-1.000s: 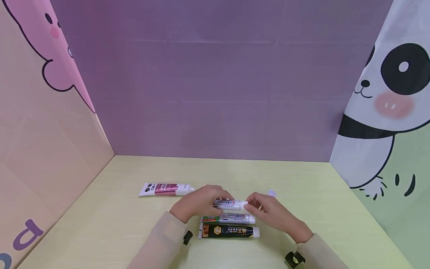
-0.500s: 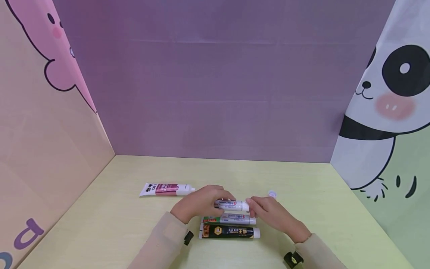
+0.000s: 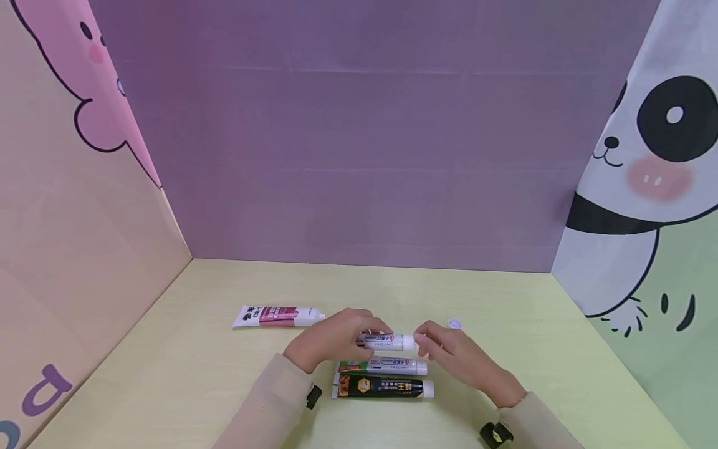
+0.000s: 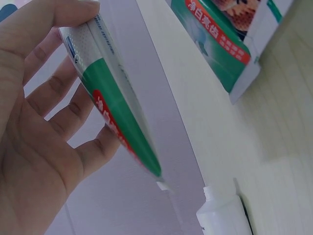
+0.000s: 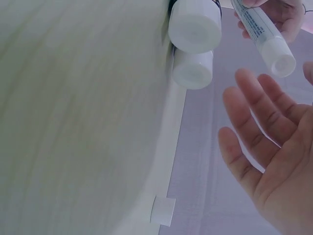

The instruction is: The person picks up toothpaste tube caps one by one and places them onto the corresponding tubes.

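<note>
My left hand (image 3: pixel 336 337) grips a white and green toothpaste tube (image 3: pixel 387 342) between thumb and fingers, raised off the table with its capped end to the right. In the left wrist view the tube's green and red side (image 4: pixel 115 93) faces the camera. My right hand (image 3: pixel 457 352) is just right of the white cap (image 5: pixel 279 58). In the right wrist view its fingers (image 5: pixel 254 112) are loosely spread, with a gap between them and the cap. Below the held tube lie a similar toothpaste tube (image 3: pixel 387 365) and a black toothpaste tube (image 3: pixel 384 386), both capped.
A white and pink toothpaste tube (image 3: pixel 280 316), its nozzle bare, lies at the back left. A loose white cap (image 3: pixel 454 323) rests behind my right hand. A purple wall (image 3: pixel 370 156) stands behind the pale table (image 3: pixel 168 374).
My right fingers were at the held tube's cap, shifted around it, and are now slightly apart from it. My left hand and the tube have stayed nearly still.
</note>
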A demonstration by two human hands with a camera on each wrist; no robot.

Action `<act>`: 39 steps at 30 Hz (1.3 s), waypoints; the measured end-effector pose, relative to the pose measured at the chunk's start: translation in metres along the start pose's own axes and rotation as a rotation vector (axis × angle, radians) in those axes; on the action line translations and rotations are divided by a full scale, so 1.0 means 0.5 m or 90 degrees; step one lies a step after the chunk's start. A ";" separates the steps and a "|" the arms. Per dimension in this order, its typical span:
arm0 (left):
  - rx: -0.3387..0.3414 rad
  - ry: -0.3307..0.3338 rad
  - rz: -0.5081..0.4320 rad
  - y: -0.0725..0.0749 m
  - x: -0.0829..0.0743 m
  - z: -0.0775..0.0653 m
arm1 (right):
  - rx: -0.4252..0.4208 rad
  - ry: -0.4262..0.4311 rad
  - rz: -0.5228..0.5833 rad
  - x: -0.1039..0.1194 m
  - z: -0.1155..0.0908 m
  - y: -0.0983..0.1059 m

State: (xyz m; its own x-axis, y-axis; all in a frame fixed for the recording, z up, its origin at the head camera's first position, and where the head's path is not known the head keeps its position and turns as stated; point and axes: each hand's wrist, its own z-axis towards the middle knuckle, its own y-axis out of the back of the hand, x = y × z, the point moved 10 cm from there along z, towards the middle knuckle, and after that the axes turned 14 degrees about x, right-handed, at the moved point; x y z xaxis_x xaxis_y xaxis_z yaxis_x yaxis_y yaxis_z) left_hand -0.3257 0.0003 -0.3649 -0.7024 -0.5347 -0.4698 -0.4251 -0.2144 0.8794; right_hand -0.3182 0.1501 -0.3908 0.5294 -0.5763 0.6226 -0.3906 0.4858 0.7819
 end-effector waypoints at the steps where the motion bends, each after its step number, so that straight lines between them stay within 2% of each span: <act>1: 0.000 0.000 -0.001 0.000 0.000 0.000 | 0.000 0.002 0.003 0.000 0.000 0.000; 9: -0.004 -0.002 0.006 0.000 -0.001 0.000 | 0.000 0.018 0.021 0.012 0.002 0.002; 18: -0.005 -0.011 0.005 -0.001 0.000 0.001 | -0.093 0.119 -0.061 0.046 -0.006 0.014; 23: -0.008 -0.017 0.003 0.000 -0.001 0.002 | -0.110 0.162 -0.065 0.056 -0.006 0.012; 39: 0.004 0.006 0.009 -0.002 0.001 0.007 | -0.098 0.179 -0.061 0.061 -0.003 0.006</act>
State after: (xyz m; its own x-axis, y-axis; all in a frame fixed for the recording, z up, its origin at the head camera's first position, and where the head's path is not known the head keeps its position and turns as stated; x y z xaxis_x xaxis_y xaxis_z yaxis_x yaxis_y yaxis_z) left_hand -0.3278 0.0028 -0.3662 -0.7033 -0.5449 -0.4566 -0.4188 -0.2013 0.8855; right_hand -0.3019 0.1350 -0.3694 0.7533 -0.4309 0.4969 -0.2220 0.5445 0.8088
